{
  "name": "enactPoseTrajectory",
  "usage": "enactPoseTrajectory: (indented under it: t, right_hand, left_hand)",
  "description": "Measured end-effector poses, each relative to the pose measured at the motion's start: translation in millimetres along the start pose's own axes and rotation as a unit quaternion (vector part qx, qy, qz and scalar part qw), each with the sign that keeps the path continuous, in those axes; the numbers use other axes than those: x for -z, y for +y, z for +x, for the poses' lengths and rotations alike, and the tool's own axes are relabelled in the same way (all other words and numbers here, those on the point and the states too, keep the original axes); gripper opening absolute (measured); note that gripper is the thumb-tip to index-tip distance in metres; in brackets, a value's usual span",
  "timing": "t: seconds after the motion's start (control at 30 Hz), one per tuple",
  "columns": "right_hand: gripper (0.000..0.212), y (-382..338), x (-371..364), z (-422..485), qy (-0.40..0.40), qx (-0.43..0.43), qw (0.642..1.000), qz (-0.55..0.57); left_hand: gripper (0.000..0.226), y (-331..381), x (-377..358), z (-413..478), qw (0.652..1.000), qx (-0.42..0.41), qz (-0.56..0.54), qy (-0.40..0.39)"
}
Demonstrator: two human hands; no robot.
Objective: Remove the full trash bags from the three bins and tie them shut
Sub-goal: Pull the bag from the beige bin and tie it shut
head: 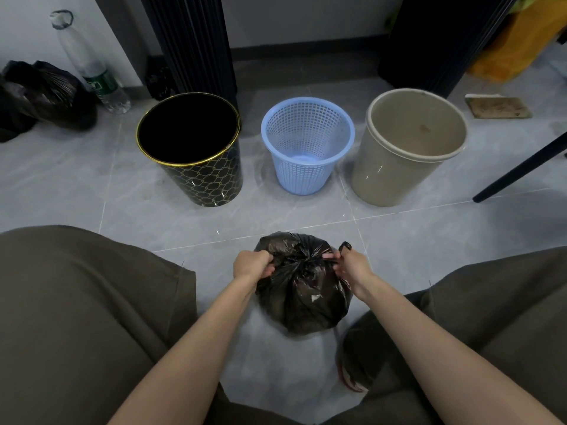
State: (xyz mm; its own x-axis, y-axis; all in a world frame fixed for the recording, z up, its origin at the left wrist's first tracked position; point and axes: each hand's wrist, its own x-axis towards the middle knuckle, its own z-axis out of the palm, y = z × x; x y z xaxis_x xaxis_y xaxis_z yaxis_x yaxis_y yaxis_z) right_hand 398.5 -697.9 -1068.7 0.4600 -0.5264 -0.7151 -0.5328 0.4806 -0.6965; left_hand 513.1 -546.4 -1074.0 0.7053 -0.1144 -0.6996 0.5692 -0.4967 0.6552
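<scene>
Hands (251, 265) (352, 265) on bag (303, 299), bottle label (101, 82) illegible

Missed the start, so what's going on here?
A person is tying a black bag on the floor: the left hand and right hand each grip an end at its neck. Behind stand three bins; the blue bin and beige bin hold no bag, the black bin is too dark inside to tell. Far left lie other bags.

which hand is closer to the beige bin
Right. The right hand pinches the black bag front-left of the beige bin; the left hand grips its other side, farther left.
</scene>
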Motion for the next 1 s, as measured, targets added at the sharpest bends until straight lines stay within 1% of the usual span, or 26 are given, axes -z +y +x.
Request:
enactPoseTrajectory:
  t: [0.07,0.17,0.2,0.27,0.3,0.37,0.5,0.57,0.6,0.63,0.67,0.7,0.73,0.8,0.87,0.93,1.0]
  right_hand:
    - [0.033,-9.5,-3.0,-1.8,-0.03,0.028,0.999,0.017]
    - [0.03,-17.2,-8.4,-5.3,-0.066,0.022,0.997,0.043]
    - [0.03,-17.8,-9.9,-5.3,-0.072,0.017,0.995,0.06]
    - [0.031,-17.3,-10.9,-4.6,-0.07,0.009,0.993,0.098]
    - [0.032,-15.7,-10.9,-3.5,-0.065,0.003,0.992,0.108]
    - [0.034,-10.6,-10.6,0.8,-0.049,-0.021,0.993,0.11]
    - [0.037,-0.5,-9.2,5.6,-0.007,-0.086,0.988,0.131]
    - [0.037,-0.3,-7.2,3.3,0.003,-0.104,0.985,0.137]
    - [0.037,-0.9,-6.5,1.7,0.008,-0.101,0.987,0.125]
    - [0.037,-2.3,-6.6,0.9,0.01,-0.089,0.99,0.109]
    - [0.036,-5.0,-7.0,-1.0,0.005,-0.071,0.993,0.089]
    - [0.035,-8.1,-7.9,-3.0,-0.011,-0.055,0.996,0.072]
    - [0.034,-10.9,-8.0,-5.5,-0.029,-0.041,0.997,0.054]
    - [0.031,-14.8,-6.4,-10.3,-0.055,-0.02,0.998,0.011]
    - [0.027,-15.7,-3.9,-12.9,-0.057,-0.001,0.998,-0.025]
    - [0.026,-15.8,-3.3,-14.6,-0.065,0.02,0.997,-0.023]
    - [0.024,-16.5,-4.8,-16.3,-0.091,0.04,0.995,-0.023]
  left_hand:
    - [0.024,10.4,-3.9,-3.9,0.998,-0.039,-0.023,-0.045]
    - [0.026,22.9,-15.2,-18.2,0.981,-0.093,-0.046,-0.161]
    - [0.027,23.0,-18.6,-20.8,0.976,-0.099,-0.061,-0.185]
    - [0.029,19.1,-21.3,-21.3,0.967,-0.08,-0.123,-0.21]
    - [0.03,17.1,-21.2,-19.7,0.964,-0.068,-0.15,-0.21]
    - [0.031,13.6,-21.0,-15.4,0.965,-0.05,-0.17,-0.193]
    - [0.029,7.0,-21.3,-9.9,0.973,-0.034,-0.164,-0.158]
    - [0.027,3.8,-19.4,-9.1,0.977,-0.024,-0.15,-0.149]
    - [0.027,3.1,-19.3,-9.6,0.981,-0.028,-0.126,-0.147]
    - [0.027,3.3,-20.4,-10.4,0.985,-0.049,-0.082,-0.145]
    - [0.027,3.5,-21.6,-10.9,0.986,-0.089,-0.015,-0.141]
    - [0.025,3.8,-23.4,-11.5,0.979,-0.139,0.054,-0.141]
    - [0.021,2.9,-24.9,-11.5,0.964,-0.193,0.108,-0.146]
    - [0.006,1.8,-27.5,-13.7,0.932,-0.264,0.171,-0.182]
    - [0.022,-2.4,-29.3,-12.7,0.896,-0.328,0.23,-0.193]
    - [0.024,-6.2,-31.5,-13.4,0.877,-0.35,0.277,-0.177]
    - [0.021,-10.2,-35.2,-14.7,0.872,-0.356,0.293,-0.164]
